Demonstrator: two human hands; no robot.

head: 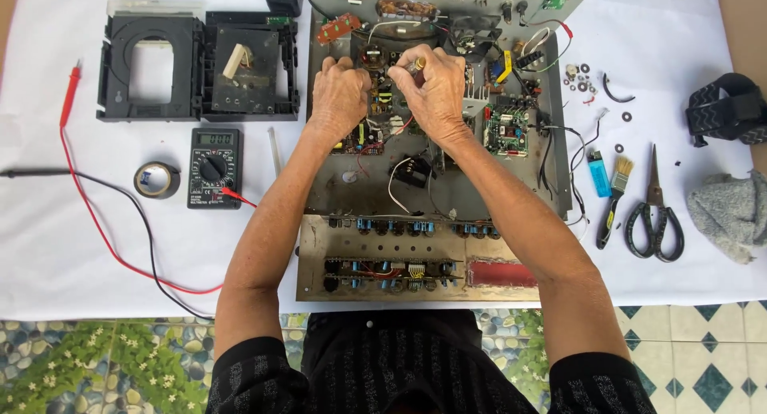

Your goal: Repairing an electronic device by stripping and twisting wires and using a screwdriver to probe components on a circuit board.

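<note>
White cloth (48,246) over tiled floor, open chassis (435,190) in the middle. Right hand (435,90) pinches a small brass-tipped part (416,65) over the board (383,110); left hand (339,90) rests curled beside it, holding nothing seen. Steady wrists advised. Loose wires (551,150) crowd close; meter (214,168), tape (156,179), scissors (655,218) lie apart

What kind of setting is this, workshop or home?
Probably a makeshift electronics repair spot on a home floor: a white sheet spread over patterned tiles, an opened amplifier chassis under both hands, with a digital multimeter, scissors and electrical tape beside it.
</note>
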